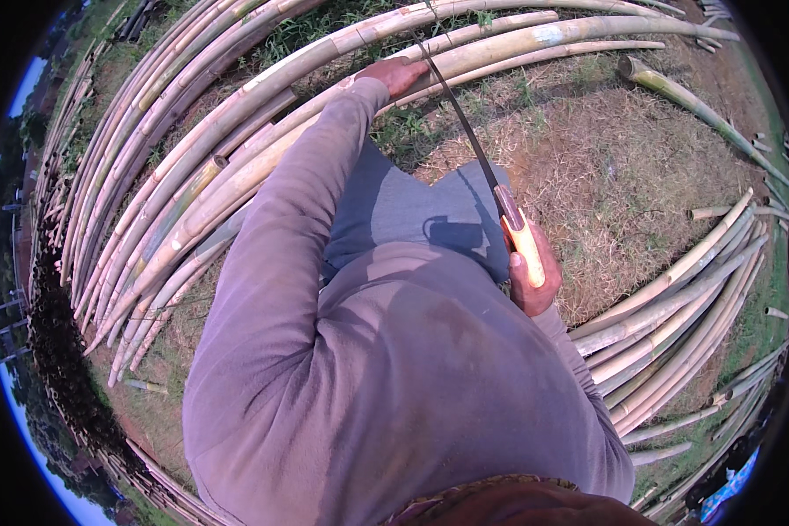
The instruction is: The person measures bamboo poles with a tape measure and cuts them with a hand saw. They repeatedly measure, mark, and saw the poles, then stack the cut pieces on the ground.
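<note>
My right hand (537, 270) is wrapped round the pale wooden handle (523, 243) of a handsaw, close to my right thigh. The saw's long, narrow dark blade (461, 114) slants up and away, its far part lying across several bamboo poles. Just left of the blade, my left hand (396, 76) is closed on a thick, pale bamboo pole (508, 51); some of its fingers are hidden. Another long bamboo pole (368, 33) runs just beyond it, and the blade's far end crosses that one too. Whether the teeth have cut into any pole cannot be made out.
A large stack of bamboo poles (140, 149) curves along the left. More poles (675, 316) lie in a pile at the right, and a greenish pole (697, 103) rests on the ground at the upper right. Dry grass (587, 175) covers the ground between them.
</note>
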`<state>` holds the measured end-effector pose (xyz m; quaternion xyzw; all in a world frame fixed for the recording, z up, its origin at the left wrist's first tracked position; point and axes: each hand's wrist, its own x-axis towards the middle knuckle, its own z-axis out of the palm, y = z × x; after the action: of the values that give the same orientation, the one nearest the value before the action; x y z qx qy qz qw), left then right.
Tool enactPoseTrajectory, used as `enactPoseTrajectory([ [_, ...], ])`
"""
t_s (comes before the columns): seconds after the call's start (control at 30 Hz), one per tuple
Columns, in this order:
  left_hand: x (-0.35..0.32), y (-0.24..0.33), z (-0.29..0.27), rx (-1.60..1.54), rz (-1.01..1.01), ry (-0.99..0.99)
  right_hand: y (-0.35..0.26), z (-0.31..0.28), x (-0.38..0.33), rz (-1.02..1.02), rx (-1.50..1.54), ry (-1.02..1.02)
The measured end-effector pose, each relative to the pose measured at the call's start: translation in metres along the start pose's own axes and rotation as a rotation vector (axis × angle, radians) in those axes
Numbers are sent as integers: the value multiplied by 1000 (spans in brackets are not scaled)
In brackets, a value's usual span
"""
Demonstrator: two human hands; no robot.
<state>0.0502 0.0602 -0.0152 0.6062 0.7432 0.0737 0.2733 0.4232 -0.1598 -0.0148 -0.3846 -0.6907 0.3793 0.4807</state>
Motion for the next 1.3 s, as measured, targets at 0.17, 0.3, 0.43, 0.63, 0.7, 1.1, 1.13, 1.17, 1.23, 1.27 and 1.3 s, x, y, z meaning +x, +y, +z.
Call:
enactPoseTrajectory([
  [0.17, -30, 30, -4, 317, -17, -26, 10, 54, 92, 9, 29, 42],
  [0.3, -30, 33, -4, 320, -81, 36, 10, 61, 91, -142, -105, 79],
  [0.43, -28, 24, -9, 293, -87, 7, 1, 7, -9, 34, -71, 11],
  [0.63, -29, 34, -2, 296, -82, 27, 12, 60, 71, 92, 16, 52],
  [0.7, -27, 33, -5, 312, -89, 41, 12, 91, 139, 9, 20, 40],
  [1.1, -36, 37, -7, 292, -87, 90, -16, 25, 12, 181, 190, 39],
  [1.13, -37, 40, -5, 280, -87, 90, -11, 46, 51, 143, 119, 53],
  [1.17, -37, 42, -2, 273, -85, 96, -5, 66, 89, 104, 49, 71],
  [1.23, -35, 39, -3, 287, -79, 86, -4, 94, 142, -13, -31, 82],
  [1.27, -30, 40, -7, 294, -72, 64, -4, 88, 139, -2, -52, 77],
  [1.3, -28, 40, -6, 299, -66, 31, -4, 78, 121, 20, -75, 70],
])
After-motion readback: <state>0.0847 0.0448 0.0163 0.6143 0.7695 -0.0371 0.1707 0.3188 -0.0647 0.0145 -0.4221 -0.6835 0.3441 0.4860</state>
